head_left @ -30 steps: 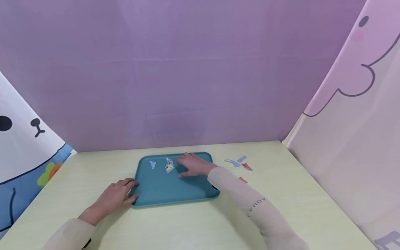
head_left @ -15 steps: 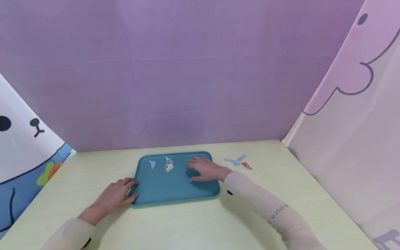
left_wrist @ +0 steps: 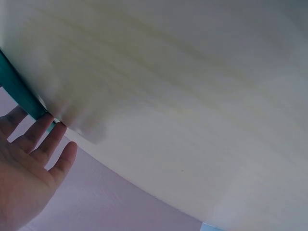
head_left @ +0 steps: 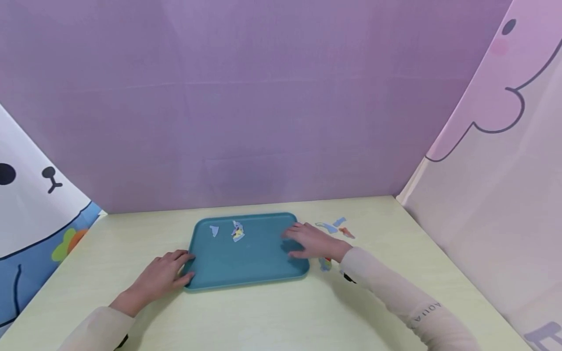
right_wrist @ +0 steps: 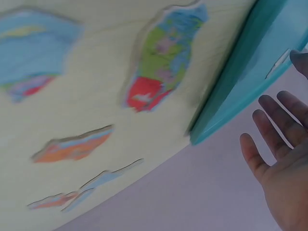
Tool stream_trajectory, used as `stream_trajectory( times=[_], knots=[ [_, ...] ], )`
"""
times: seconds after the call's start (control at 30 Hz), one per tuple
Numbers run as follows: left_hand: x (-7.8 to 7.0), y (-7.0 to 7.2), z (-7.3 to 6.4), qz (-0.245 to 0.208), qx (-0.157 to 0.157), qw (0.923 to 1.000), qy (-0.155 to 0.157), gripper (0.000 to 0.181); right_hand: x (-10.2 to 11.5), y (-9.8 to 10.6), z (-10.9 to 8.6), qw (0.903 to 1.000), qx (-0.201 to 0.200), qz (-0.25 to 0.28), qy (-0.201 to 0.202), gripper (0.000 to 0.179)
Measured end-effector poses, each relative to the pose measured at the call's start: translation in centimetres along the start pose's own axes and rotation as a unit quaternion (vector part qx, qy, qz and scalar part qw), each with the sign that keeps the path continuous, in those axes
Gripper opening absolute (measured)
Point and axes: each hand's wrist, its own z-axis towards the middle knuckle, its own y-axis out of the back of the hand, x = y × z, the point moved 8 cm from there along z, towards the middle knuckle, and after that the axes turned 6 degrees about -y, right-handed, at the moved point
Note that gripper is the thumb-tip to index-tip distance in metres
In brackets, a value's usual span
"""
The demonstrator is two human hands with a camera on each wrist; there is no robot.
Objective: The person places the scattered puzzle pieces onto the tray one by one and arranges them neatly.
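A teal tray (head_left: 246,263) lies on the table. My left hand (head_left: 160,275) rests at its left rim, fingertips touching the edge, and in the left wrist view the fingers (left_wrist: 50,139) look fairly straight. Over the tray's right side hovers my right hand (head_left: 311,241), holding nothing; its fingers (right_wrist: 267,127) are spread in the right wrist view. On the tray lie a small blue puzzle piece (head_left: 214,230) and a cluster of pieces (head_left: 238,231) with blue and yellow print. A red, green and blue piece (right_wrist: 166,57) lies on the table beside the tray, partly hidden by my right hand in the head view.
Right of the tray lie several more loose pieces, among them a blue one (head_left: 339,222), a pale blue one (head_left: 327,228) and an orange one (head_left: 346,233). A purple cloth (head_left: 281,122) hangs behind the pale table (head_left: 246,321), with printed cloths on both sides.
My right hand has drawn back to the right, from near the piece cluster to the tray's right side. The left hand and the pieces on the tray stay in place.
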Motion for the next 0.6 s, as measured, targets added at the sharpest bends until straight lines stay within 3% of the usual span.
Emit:
stream_trajectory(
  times=[0.33, 0.6],
  knots=[
    [0.1, 0.0, 0.0, -0.002, 0.001, 1.0, 0.004, 0.044, -1.4, 0.8, -3.5, 0.9989, -0.026, 0.036, -0.016, 0.047],
    [0.0, 0.1, 0.0, -0.004, 0.001, 1.0, 0.005, 0.045, -2.6, 0.8, -5.9, 0.9977, -0.056, 0.03, -0.023, 0.041]
  ],
)
